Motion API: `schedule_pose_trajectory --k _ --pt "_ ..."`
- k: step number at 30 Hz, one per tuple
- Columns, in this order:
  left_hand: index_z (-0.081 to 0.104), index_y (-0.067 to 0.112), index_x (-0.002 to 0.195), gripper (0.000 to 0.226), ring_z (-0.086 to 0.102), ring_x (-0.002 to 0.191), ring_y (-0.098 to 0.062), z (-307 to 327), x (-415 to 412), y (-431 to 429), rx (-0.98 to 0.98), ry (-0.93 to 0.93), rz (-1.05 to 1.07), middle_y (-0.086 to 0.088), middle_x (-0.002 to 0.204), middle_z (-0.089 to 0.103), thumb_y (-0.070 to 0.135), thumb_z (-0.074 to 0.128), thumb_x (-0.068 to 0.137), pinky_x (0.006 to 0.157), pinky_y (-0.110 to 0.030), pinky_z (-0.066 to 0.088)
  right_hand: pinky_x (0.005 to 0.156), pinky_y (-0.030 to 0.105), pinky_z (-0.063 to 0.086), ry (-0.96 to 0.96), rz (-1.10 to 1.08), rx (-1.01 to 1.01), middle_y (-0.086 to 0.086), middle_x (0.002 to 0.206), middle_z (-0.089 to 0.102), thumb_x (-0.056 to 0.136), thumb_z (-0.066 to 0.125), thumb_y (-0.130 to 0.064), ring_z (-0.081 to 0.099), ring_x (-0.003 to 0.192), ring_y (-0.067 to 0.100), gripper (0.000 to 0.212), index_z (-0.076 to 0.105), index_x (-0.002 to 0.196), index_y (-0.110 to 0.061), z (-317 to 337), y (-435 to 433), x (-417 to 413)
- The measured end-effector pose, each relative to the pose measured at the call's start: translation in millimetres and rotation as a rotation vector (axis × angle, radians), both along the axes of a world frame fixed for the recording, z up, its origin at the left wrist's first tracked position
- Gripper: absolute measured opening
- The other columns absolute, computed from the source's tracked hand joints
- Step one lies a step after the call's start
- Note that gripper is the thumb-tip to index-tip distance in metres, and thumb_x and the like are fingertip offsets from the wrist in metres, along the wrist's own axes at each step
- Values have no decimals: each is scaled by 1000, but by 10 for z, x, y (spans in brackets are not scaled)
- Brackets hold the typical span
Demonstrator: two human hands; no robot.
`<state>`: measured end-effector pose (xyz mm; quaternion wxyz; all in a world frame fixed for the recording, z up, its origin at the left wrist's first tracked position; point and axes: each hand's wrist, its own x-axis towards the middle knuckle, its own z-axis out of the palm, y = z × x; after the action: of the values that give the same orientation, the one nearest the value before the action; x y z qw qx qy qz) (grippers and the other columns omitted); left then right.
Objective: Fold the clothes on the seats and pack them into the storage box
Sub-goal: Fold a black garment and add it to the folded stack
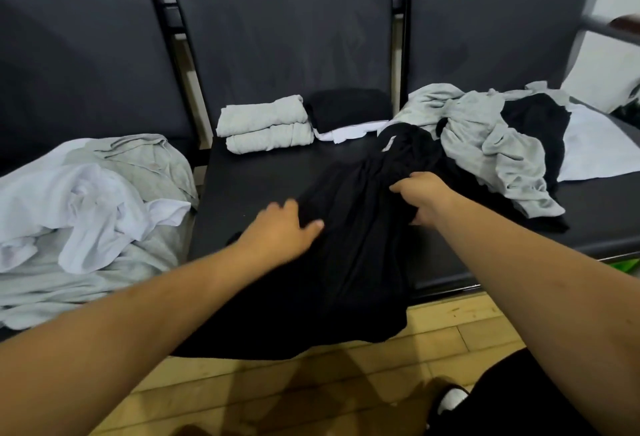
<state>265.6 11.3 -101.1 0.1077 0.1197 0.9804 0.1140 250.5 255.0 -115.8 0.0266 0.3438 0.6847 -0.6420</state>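
Note:
A black garment [353, 262] lies spread over the middle seat [249, 186], its lower edge hanging past the seat's front. My left hand [280, 227] grips a fold of it at its left side. My right hand [426, 196] grips bunched cloth near its top. Behind them lie two folded grey pieces [266, 127], a folded black piece [349, 106] and a white piece [349, 132]. No storage box is in view.
A heap of white and grey clothes [86, 207] covers the left seat. Grey, black and white clothes [502, 144] are piled on the right seat. Wooden floor [277, 390] runs below the seats. My shoe [453, 397] shows at the bottom right.

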Motion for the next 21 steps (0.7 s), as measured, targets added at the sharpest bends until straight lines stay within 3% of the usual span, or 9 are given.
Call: schedule_pose_trajectory --k 3,7,10,12,15,18,21 --pt "47 8 133 59 46 126 -34 35 -475 181 223 71 38 -15 135 46 46 63 91 105 -43 41 93 52 56 -14 31 -54 17 111 71 91 66 -5 69 103 35 6 68 96 -8 64 -43 10" --pt "39 5 142 77 48 129 -31 -122 -735 449 432 -135 189 -13 143 47 48 70 86 100 -36 43 76 42 57 -154 102 -179 14 102 73 91 66 -2 70 89 28 13 70 103 -2 140 -3 11" --pt "56 5 125 47 58 114 -29 -290 -760 540 295 -154 145 -13 130 59 35 67 91 85 -31 44 79 42 56 -232 151 -227 13 101 72 92 62 1 69 90 28 15 69 105 -1 166 57 33" --pt "61 6 117 32 59 108 -26 -261 -750 569 352 -177 151 -12 127 62 29 62 95 87 -30 44 83 41 56 -189 176 -238 11 100 72 94 61 -3 69 91 26 14 69 105 -4 204 121 49" --pt "60 3 124 30 59 108 -23 1 -770 421 892 -382 341 -7 125 62 19 55 99 97 -31 46 73 36 57 -70 214 -273 6 98 75 96 60 -10 72 84 21 19 69 112 -9 336 200 76" --pt "68 5 104 26 71 85 -23 411 -719 49 1402 -684 386 -11 101 73 14 47 94 85 -34 56 59 29 60 36 235 -309 4 90 77 96 61 -15 75 73 17 16 72 106 -9 541 282 157" --pt "69 2 103 36 73 85 -23 695 -646 -386 1704 -645 326 -12 98 75 8 58 69 78 -33 58 66 30 62 258 155 -482 5 95 78 96 62 -21 76 83 16 18 73 105 -9 760 294 266"
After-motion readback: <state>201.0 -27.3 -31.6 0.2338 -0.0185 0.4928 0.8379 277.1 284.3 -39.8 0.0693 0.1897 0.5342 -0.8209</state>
